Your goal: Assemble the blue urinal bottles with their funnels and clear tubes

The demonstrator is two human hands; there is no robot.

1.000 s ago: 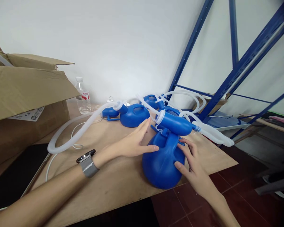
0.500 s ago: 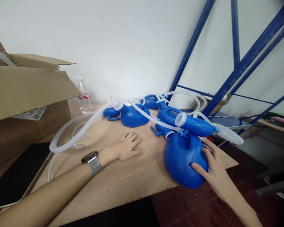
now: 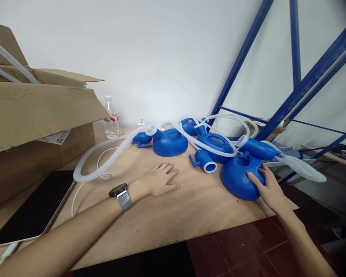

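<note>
And there are 4 blue jugs on the table (image 3: 190,204): 1 under the right hand (image 3: 272,190), and 3 others (image 3: 168,148) ranged behind and to its left. The held jug (image 3: 239,182) sits near the table's right front edge, the right hand clamped on its right flank, thumb on the near side; the far fingertips are partly hidden, curling behind.

The left hand (image 3: 160,181) lies palm down on the wood, fingers only slightly parted, thumb well out to the side, 1 watch (image 3: 124,198) on that wrist.

Count 2 hooked blue cups (image 3: 202,156), the nearer showing its round white mouth. Pale hoses (image 3: 305,171) loop everywhere, too tangled to number.

Cut off at left: 1 carton (image 3: 43,115) with tubing poking out. There's 1 bottle (image 3: 112,129) beside it, 1 dark tablet (image 3: 37,204) in front.

Now the held jug's direction: its rounded end faces the viewer, the long axis seemingly running away, foreshortened. Its neck is hard to make out behind 1 blue cylinder (image 3: 261,149), which points rightward.
</note>
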